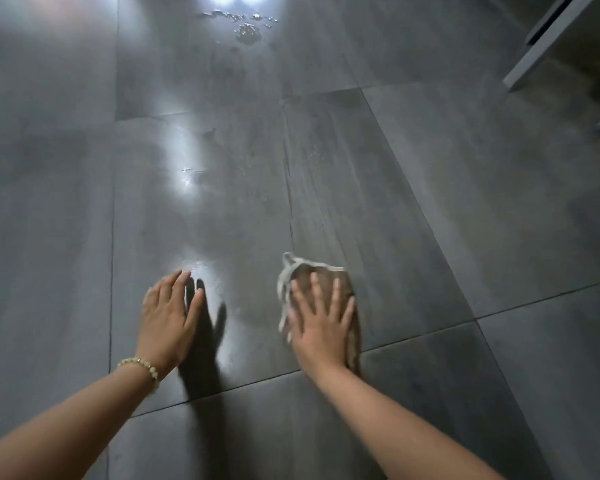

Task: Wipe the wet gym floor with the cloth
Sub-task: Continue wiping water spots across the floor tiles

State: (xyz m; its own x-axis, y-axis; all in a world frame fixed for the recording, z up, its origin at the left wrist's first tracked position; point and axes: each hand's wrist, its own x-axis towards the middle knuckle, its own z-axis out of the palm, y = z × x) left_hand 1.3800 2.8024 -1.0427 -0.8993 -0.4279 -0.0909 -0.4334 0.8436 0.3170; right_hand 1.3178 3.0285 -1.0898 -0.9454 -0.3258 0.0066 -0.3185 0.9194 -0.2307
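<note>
The floor [430,202] is made of large dark grey tiles. A brown cloth [342,277] with a pale edge lies flat on it, right of centre. My right hand [321,322] presses down on the cloth with its fingers spread. My left hand [168,322] rests flat just above or on the bare tile to the left, holding nothing; a beaded bracelet is on its wrist. A streaked wet trail [312,188] runs up the tile from the cloth. Water droplets [246,27] bead on the floor far ahead near the top.
A bright light glare [187,181] reflects off the wet tile ahead of my left hand. A grey frame or piece of equipment [555,39] stands at the top right corner. Tile joints cross the floor under my forearms.
</note>
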